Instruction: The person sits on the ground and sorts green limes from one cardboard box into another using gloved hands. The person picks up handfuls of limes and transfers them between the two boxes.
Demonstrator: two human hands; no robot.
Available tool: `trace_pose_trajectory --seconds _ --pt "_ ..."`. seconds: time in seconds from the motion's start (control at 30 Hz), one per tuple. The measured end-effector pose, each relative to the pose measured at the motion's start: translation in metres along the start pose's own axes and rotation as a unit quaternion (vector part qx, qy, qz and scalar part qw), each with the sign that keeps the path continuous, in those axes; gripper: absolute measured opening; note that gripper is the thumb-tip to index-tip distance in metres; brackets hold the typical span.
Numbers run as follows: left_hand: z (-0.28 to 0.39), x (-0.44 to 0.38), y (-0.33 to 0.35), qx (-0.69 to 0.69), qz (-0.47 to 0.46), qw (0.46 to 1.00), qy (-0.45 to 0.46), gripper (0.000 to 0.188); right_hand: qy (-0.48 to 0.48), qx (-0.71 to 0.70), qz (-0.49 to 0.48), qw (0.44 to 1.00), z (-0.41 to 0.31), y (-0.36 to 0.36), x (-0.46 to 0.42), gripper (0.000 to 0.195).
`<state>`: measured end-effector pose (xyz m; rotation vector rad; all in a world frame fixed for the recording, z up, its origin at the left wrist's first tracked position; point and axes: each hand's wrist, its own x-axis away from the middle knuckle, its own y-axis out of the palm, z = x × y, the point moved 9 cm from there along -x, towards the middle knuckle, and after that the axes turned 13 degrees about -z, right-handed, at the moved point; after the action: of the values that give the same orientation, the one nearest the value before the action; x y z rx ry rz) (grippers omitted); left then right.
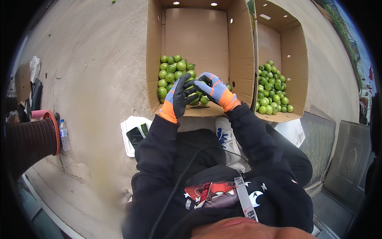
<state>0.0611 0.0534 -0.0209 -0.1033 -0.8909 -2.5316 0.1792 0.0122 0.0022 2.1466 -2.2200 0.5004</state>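
Observation:
Both my hands wear blue and orange knit gloves with black coated palms. They are close together above the near end of a large cardboard box (pixel 197 33). A heap of green tomatoes (pixel 171 68) lies in its left and near part. My left hand (pixel 180 97) is turned with the palm inward; its fingers are apart and nothing shows in it. Beside it, my right hand (pixel 215 89) has its fingers bent down over the tomatoes. Its palm side is hidden, so I cannot tell whether it holds one. The fingertips of the two hands nearly meet.
To the right stands a second cardboard box (pixel 294 53) with many green tomatoes (pixel 271 89). A phone (pixel 135 136) lies on white foam (pixel 126 148) by my left arm. Further left are a plastic bottle (pixel 64 136) and a large brown reel (pixel 29 143). A cable (pixel 182 176) crosses my lap.

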Motion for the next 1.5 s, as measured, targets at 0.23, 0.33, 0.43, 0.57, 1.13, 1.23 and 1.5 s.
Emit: trace_pose_trajectory --seconds 0.23,0.33,0.43,0.57,1.13,1.23,1.5 --pt "0.019 0.001 0.015 0.057 -0.101 0.989 0.092 0.051 -0.119 -0.198 -0.001 0.973 -0.053 0.015 0.011 0.019" --pt "-0.002 0.000 0.007 0.176 -0.015 0.983 -0.051 0.060 -0.158 -0.107 0.132 0.973 -0.074 -0.046 0.048 0.019" --pt "-0.003 0.001 0.010 0.159 0.002 0.985 -0.064 0.061 -0.145 0.100 0.312 0.934 -0.081 -0.116 0.107 0.025" --pt "-0.006 -0.003 0.009 0.151 0.008 0.987 -0.046 0.065 -0.034 0.454 0.453 0.767 -0.092 -0.142 0.156 0.044" --pt "-0.005 0.005 0.029 0.080 -0.136 0.987 -0.043 0.063 -0.069 0.276 0.250 0.926 -0.046 -0.059 0.102 0.045" --pt "0.016 0.017 0.022 0.105 -0.176 0.977 0.059 0.047 -0.076 0.372 0.365 0.850 -0.034 -0.111 0.137 0.047" --pt "0.089 0.215 -0.149 -0.524 0.406 0.728 0.174 0.027 0.019 0.406 0.417 0.813 0.021 -0.131 0.174 0.049"
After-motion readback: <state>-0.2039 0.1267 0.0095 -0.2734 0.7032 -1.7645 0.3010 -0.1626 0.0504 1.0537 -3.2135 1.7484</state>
